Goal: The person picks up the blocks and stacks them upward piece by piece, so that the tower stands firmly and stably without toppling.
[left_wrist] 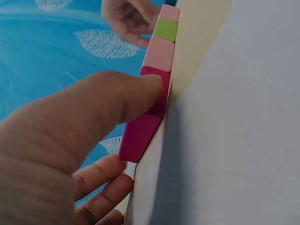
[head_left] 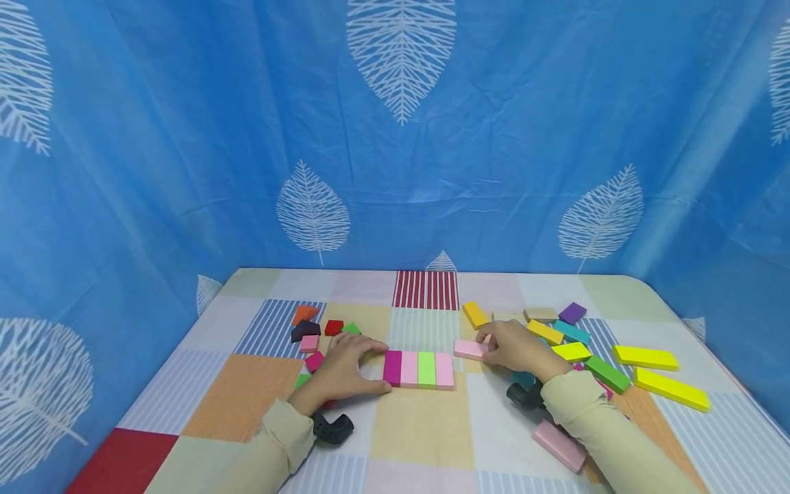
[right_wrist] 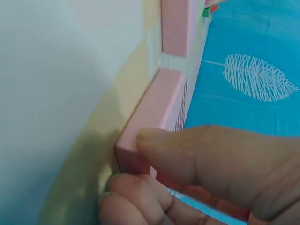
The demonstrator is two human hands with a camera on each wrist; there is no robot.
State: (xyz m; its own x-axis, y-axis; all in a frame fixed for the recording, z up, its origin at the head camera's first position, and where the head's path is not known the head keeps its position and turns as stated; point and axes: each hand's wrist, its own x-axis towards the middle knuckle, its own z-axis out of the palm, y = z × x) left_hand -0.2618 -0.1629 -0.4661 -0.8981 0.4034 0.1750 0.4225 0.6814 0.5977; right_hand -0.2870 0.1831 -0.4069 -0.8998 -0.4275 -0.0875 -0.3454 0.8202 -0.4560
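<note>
Several blocks lie side by side in a row at the middle of the table: a magenta block [head_left: 392,368], a pink block [head_left: 409,369], a lime green block [head_left: 426,370] and another pink block [head_left: 444,371]. My left hand [head_left: 345,367] holds the magenta block at the row's left end, thumb [left_wrist: 140,91] on its near end and index finger by its far end. Just beyond the row's right end, my right hand [head_left: 515,348] pinches a separate pink block [right_wrist: 152,110] between thumb and fingers. A small gap parts this block from the row.
Left of the row lie small blocks, among them an orange one [head_left: 305,314], a black one [head_left: 306,331] and a red one [head_left: 334,328]. Yellow blocks [head_left: 671,389], a green block [head_left: 607,374] and a purple block [head_left: 572,313] are scattered right. A pink block [head_left: 559,446] lies beside my right forearm.
</note>
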